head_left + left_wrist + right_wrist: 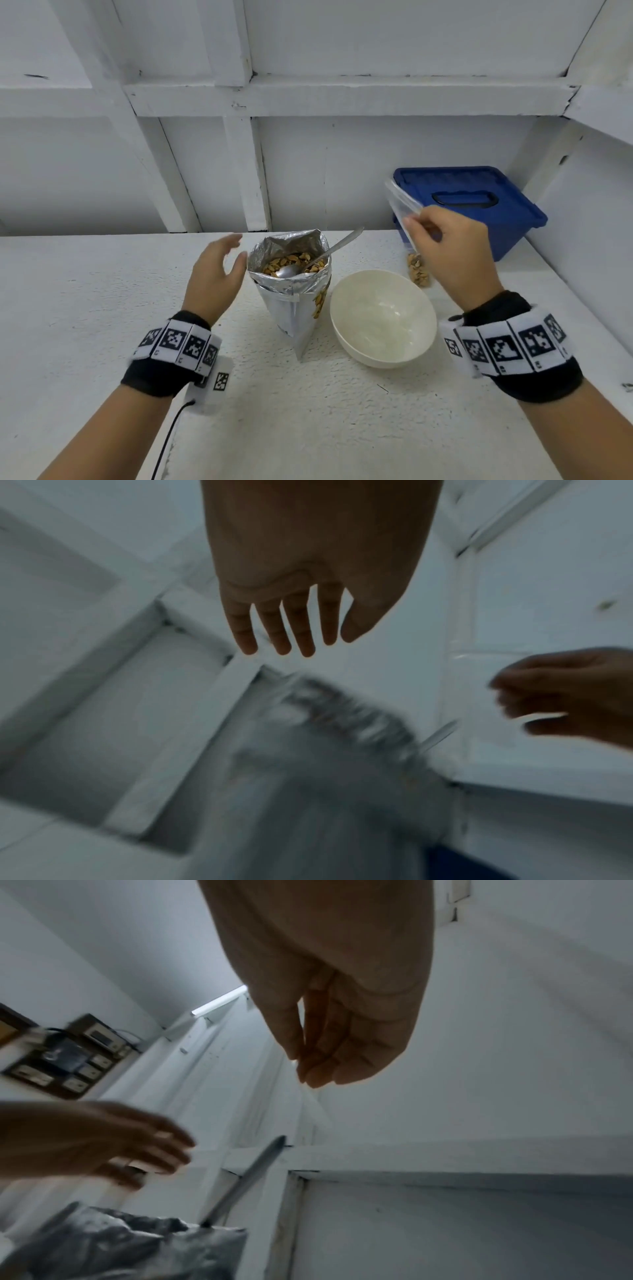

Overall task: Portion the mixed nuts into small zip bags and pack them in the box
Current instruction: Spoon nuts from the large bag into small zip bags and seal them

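Head view, near to far: white counter [102, 291]; white bowl [382, 317], right of centre; foil nut pouch [291, 294], upright, mouth open, just left of the bowl, spoon [318, 255] standing in the nuts. Left hand [215, 270]: fingers spread, holding nothing, just left of the pouch. Right hand [452, 253]: raised, pinching a clear zip bag [406, 212], nuts in its lower end. Blue box [479, 205]: far right against the wall, lid on, partly hidden by that bag.
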`<state>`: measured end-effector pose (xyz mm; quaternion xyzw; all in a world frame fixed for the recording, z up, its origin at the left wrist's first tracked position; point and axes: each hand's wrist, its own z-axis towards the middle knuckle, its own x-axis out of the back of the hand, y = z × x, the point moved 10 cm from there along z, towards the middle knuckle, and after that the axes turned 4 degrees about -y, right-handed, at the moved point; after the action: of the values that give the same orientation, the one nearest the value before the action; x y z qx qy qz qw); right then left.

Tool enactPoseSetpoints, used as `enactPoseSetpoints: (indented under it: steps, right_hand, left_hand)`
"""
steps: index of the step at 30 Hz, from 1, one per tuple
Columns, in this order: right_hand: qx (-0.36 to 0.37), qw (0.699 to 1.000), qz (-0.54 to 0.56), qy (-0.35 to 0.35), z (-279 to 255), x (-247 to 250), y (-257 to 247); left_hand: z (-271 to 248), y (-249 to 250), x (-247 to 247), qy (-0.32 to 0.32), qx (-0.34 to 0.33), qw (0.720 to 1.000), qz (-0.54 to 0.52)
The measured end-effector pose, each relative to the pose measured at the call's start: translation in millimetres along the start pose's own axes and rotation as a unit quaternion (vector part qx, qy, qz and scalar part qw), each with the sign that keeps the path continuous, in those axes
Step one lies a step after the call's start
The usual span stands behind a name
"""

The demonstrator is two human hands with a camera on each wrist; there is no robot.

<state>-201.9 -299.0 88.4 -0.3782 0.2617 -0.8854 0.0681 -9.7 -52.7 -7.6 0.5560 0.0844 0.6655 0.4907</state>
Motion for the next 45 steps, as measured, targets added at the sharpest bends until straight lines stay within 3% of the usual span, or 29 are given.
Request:
enactPoseSetpoints:
  steps: [3,5,8,11,14,19,23,28,33,36,45]
  right_hand:
    - [0.082,0.996,0.016,0.032,3,-2,-43]
    - [0.123,0.992,0.034,0.019,1,-16,-65]
    - [0.158,0.985,0.069,-0.015,-5,-40,-87]
    - [0.18,0.979,0.084,-0.035,-11,-55,-99]
    - [0.153,0.976,0.134,-0.073,-13,-64,-96]
    - [0.025,0.942,0.245,-0.226,-16,-86,-76]
    - [-0.066,0.902,0.366,-0.219,-10,-84,-65]
    - [-0.049,0.883,0.339,-0.32,-10,-102,-83]
    - [-0.055,0.901,0.296,-0.312,-7,-111,-82]
    - [-0.041,0.907,0.289,-0.303,-7,-110,-86]
    - [-0.03,0.915,0.265,-0.302,-8,-109,-82]
  left_hand:
    - [7,66,19,0.022,-0.089,0.995,-0.04]
    - [7,100,22,-0.004,-0.128,0.989,-0.067]
    - [7,123,7,-0.107,-0.115,0.978,-0.139]
    - [4,126,2,-0.131,-0.108,0.969,-0.182]
    - [-1,122,8,-0.115,-0.12,0.969,-0.182]
    - [-4,116,19,-0.094,-0.164,0.972,-0.14]
    - [-8,115,17,-0.112,-0.193,0.972,-0.078]
    - [-12,118,4,-0.157,-0.22,0.962,-0.034]
    - [-14,97,-11,-0.209,-0.148,0.966,-0.035]
    - [-16,90,-9,-0.191,-0.12,0.974,-0.027]
    - [-19,83,0,-0.149,-0.116,0.979,-0.083]
